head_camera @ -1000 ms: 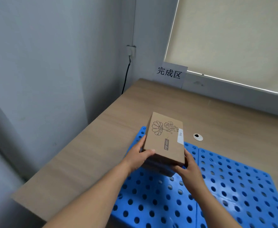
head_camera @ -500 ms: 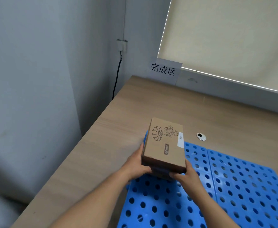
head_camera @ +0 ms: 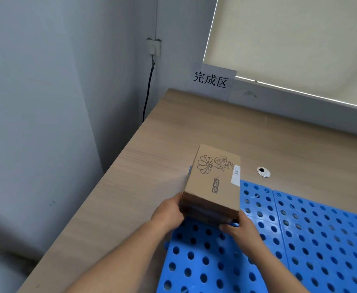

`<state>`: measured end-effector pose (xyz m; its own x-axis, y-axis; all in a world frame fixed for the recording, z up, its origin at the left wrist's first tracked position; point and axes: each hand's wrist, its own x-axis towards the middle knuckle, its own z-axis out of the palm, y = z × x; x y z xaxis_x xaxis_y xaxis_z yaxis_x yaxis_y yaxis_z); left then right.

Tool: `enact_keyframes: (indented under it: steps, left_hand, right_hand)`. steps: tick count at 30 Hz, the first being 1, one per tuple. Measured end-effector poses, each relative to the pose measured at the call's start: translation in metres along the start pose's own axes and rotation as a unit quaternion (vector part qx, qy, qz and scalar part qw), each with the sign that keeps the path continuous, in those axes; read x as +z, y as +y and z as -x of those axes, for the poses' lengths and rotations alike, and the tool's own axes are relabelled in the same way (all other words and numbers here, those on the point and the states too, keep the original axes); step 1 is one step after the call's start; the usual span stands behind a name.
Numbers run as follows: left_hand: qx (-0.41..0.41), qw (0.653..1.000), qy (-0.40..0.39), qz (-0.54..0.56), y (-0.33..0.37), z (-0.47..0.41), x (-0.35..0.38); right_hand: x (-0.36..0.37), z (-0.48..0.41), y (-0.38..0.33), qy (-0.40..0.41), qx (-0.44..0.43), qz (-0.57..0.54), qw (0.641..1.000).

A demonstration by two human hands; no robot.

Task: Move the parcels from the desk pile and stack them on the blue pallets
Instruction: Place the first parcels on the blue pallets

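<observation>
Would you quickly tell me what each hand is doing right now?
Left hand: grips the cardboard parcel at its near left side.
Right hand: grips the same parcel at its near right corner.

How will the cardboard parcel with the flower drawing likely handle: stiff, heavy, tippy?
Probably stiff: the cardboard parcel shows straight edges while the left hand and right hand grip only its near end. Likely light, since that end grip seems enough. Broad face down on the blue pallets, it should neither tip nor roll.
</observation>
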<state>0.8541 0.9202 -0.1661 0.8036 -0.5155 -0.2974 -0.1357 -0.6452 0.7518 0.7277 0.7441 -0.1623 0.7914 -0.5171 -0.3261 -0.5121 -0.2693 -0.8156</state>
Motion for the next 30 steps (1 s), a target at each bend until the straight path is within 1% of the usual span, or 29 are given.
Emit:
enact_keyframes:
  steps: [6, 15, 19, 22, 24, 27, 30]
  left_hand:
    - [0.013, 0.999, -0.001, -0.035, -0.001, -0.001, 0.004]
    - [0.005, 1.000, 0.007, 0.005, 0.000, 0.011, 0.007]
    - [-0.007, 1.000, -0.021, -0.014, 0.005, 0.016, 0.001]
    - [0.004, 0.999, -0.037, -0.024, 0.009, 0.025, -0.007]
    - [0.010, 1.000, -0.001, -0.027, 0.013, 0.031, -0.015]
    - [0.029, 0.994, 0.100, -0.017, 0.027, 0.039, -0.030]
    - [0.062, 0.981, 0.181, -0.015, 0.048, 0.045, -0.039]
  right_hand:
    - [-0.005, 0.000, 0.005, 0.009, 0.012, -0.001, 1.000]
    - [-0.005, 0.002, 0.003, -0.005, 0.009, 0.023, 1.000]
    - [-0.007, 0.007, 0.000, -0.002, 0.001, 0.054, 0.999]
    - [-0.016, 0.014, -0.001, 0.024, 0.001, 0.095, 0.995]
    - [-0.027, 0.020, -0.003, 0.059, 0.005, 0.108, 0.992]
    - [-0.047, 0.028, -0.009, 0.118, -0.021, 0.161, 0.980]
    - [-0.064, 0.036, -0.022, 0.164, -0.054, 0.213, 0.962]
